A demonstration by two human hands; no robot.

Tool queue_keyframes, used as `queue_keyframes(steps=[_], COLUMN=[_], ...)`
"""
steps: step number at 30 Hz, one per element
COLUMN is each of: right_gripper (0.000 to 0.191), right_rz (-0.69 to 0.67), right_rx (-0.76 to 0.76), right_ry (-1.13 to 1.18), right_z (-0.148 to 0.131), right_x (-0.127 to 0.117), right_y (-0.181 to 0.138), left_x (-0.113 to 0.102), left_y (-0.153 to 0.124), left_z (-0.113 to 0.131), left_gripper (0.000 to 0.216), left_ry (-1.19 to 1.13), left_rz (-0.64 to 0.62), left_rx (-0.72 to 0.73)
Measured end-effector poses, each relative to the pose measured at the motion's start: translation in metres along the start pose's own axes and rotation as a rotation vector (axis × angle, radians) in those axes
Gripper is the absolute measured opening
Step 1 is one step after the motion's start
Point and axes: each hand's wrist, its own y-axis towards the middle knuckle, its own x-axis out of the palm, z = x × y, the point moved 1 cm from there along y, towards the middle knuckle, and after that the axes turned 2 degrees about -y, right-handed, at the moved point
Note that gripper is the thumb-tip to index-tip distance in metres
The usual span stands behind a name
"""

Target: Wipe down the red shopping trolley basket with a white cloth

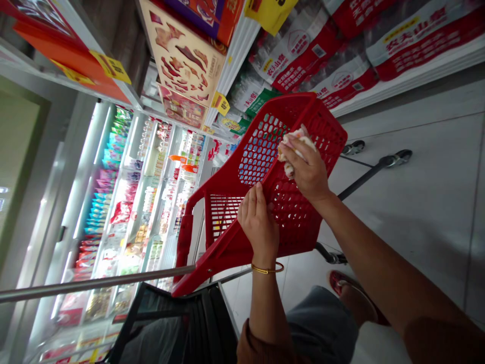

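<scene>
A red plastic shopping cart (227, 250) with a perforated basket stands in front of me, tilted in this slanted view. My left hand (259, 217), with a gold bangle (267, 269) at its wrist, is closed over the basket's near rim. In my right hand (310, 172) is a crumpled white and pink cloth (303, 139), pressed against the perforated side of the basket. Its fingers bend over the cloth and hide part of it.
Packs of bottled water (295, 50) with red labels sit on a low shelf beside the cart. Boxed goods (189, 50) are above. A lit refrigerated display (129, 212) stands beyond. Cart casters (396, 158) rest on the tiled floor (424, 217), near my shoe (352, 288).
</scene>
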Motion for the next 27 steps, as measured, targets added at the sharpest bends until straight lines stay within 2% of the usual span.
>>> queue_keyframes(steps=[3, 6, 11, 13, 16, 20, 24, 27], right_gripper=[0.039, 0.047, 0.044, 0.043, 0.038, 0.042, 0.05, 0.047], right_rz=[0.033, 0.051, -0.122, -0.159, -0.125, -0.1, -0.072, -0.015], right_rx=[-0.034, -0.127, -0.192, -0.194, -0.179, -0.197, -0.199, -0.162], right_ry=[-0.02, -0.057, -0.065, -0.101, -0.142, -0.065, -0.013, -0.036], right_z=[-0.011, -0.029, -0.043, -0.038, -0.025, -0.012, -0.004, 0.005], right_x=[-0.002, -0.004, 0.0, 0.005, 0.012, 0.017, 0.011, 0.002], right_y=[-0.004, -0.015, -0.037, -0.043, -0.047, -0.046, -0.04, -0.03], left_x=[0.001, 0.001, -0.001, -0.001, -0.001, -0.001, -0.001, -0.001], left_y=[-0.001, -0.001, 0.001, 0.001, 0.001, 0.0, -0.001, -0.002], left_z=[0.0, -0.001, -0.001, -0.001, -0.001, -0.003, -0.005, -0.007], left_gripper=[0.046, 0.046, 0.044, 0.043, 0.044, 0.044, 0.045, 0.046], left_ry=[-0.005, -0.011, -0.069, -0.078, -0.057, -0.041, -0.04, -0.047], left_rz=[0.002, 0.014, 0.029, 0.032, 0.029, 0.03, 0.026, 0.018], left_rx=[0.005, 0.003, 0.004, 0.01, 0.01, 0.032, 0.046, 0.049])
